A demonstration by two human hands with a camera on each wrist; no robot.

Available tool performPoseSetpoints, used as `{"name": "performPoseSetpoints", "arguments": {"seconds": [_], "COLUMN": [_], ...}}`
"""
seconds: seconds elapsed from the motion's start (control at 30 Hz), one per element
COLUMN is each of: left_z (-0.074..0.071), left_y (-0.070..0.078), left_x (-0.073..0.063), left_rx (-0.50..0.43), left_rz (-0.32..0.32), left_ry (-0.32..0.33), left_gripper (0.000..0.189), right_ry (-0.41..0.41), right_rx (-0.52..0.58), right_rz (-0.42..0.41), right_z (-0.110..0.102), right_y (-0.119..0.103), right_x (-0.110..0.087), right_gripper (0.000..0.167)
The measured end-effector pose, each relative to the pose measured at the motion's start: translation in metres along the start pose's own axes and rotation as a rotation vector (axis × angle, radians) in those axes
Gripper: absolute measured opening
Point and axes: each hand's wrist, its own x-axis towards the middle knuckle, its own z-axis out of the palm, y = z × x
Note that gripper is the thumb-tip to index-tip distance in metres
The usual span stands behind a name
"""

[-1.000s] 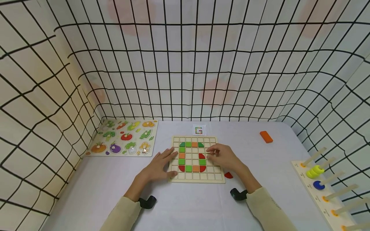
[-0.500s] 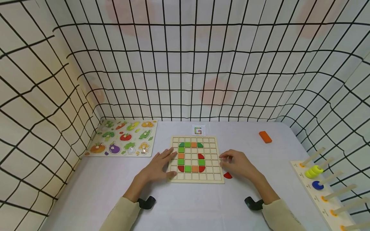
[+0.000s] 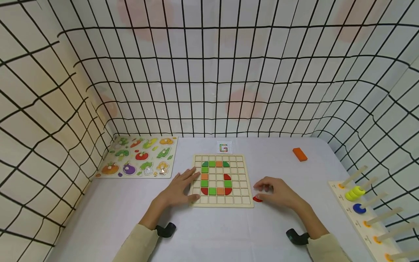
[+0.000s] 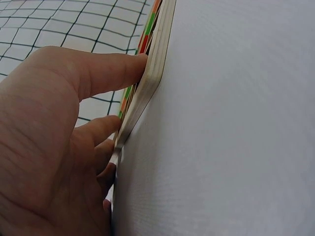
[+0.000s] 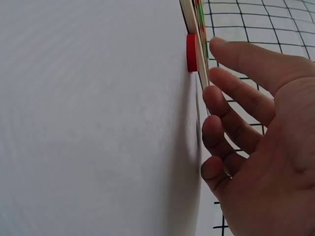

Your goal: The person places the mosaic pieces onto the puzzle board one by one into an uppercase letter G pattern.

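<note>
A wooden grid board [image 3: 222,205] lies mid-table. Green, orange and red pieces on it form a ring, with a gap on the upper right side. My left hand [image 3: 178,189] rests on the board's left edge, thumb and fingers spread; in the left wrist view its thumb [image 4: 118,71] touches the rim. Off the board's lower right corner sits a red quarter-round piece [image 3: 257,199], partly covered by the right thumb in the head view. My right hand [image 3: 278,192] hovers there with loosely bent fingers and nothing between them. In the right wrist view the red piece [image 5: 191,52] stands apart from the fingertips.
Behind the board lies a small pattern card [image 3: 224,147]. A vegetable puzzle board [image 3: 173,160] is at the back left. An orange block [image 3: 299,154] lies back right, and a peg rack [image 3: 366,233] with yellow and blue rings at far right. Black wire mesh [image 3: 203,58] encloses the table.
My right hand has moved from over the board's right side outward and toward me, down to the red piece. The left hand has stayed at the board's edge.
</note>
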Motion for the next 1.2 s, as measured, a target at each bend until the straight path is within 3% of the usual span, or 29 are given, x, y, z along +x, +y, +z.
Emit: {"name": "performPoseSetpoints", "arguments": {"seconds": [0.2,0.33,0.67,0.87,1.2], "left_z": [0.0005,0.0010,0.0013,0.0005,-0.0004], "left_y": [-0.0002,-0.0011,-0.0023,-0.0018,-0.0008], "left_x": [-0.0001,0.0001,0.0001,-0.0007,-0.0012], "left_rx": [-0.004,-0.002,0.002,-0.002,-0.007], "left_rz": [0.002,0.005,0.014,0.024,0.021], "left_ry": [0.005,0.006,0.004,0.005,0.005], "left_gripper": [0.084,0.084,0.085,0.084,0.085], "right_ry": [-0.071,-0.080,-0.011,0.029,0.023], "right_rx": [0.007,-0.014,-0.020,-0.024,-0.026], "right_rz": [-0.045,-0.056,0.046,0.048,0.023], "right_z": [-0.0014,-0.0020,-0.0007,-0.0015,-0.0042], "right_y": [0.0031,0.0023,0.0005,0.0026,0.0060], "right_x": [-0.0037,-0.0039,0.0003,0.0015,0.0016], "right_gripper": [0.030,0.024,0.019,0.018,0.023]}}
